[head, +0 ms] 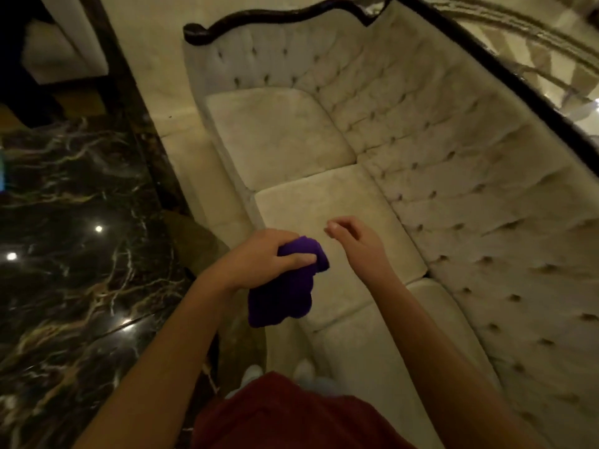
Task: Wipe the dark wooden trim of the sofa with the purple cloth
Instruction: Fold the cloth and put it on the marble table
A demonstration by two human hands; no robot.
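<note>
My left hand (269,257) grips a bunched purple cloth (285,293) that hangs down over the front edge of the sofa's middle seat cushion. Just to its right, my right hand (353,241) hovers over the same cushion with fingers loosely spread and nothing in them. The cream tufted sofa (421,163) stretches away from me. Its dark wooden trim (291,17) runs in a wavy line along the top of the backrest, curling at the far left end and continuing down the right side (505,76). Both hands are well short of the trim.
A glossy black marble floor (74,238) with pale veins lies to the left. A light marble strip (181,150) runs beside the sofa's far arm. My feet (278,374) stand at the sofa's front edge. A dim stair railing (531,37) shows behind the backrest.
</note>
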